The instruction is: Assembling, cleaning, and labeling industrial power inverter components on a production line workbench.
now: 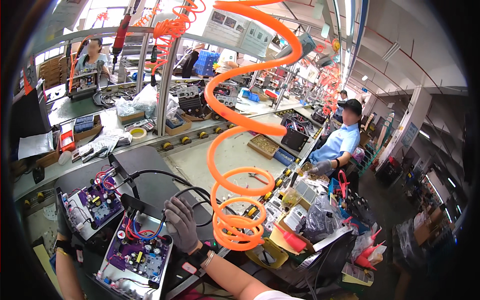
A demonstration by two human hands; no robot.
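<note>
Left hand (63,226) braces, apparently, the left circuit unit's (96,204) outer side, fingers unclear; right hand (182,223) beside right circuit unit (138,254), fingers close together, any grip indeterminable.

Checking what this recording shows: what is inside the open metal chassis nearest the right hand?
The chassis holds a purple circuit board, with red and blue wires near its upper end. Whatever lies underneath the board is covered.

a pale pillar (413,111) stands under the whitish ceiling (387,31).
</note>
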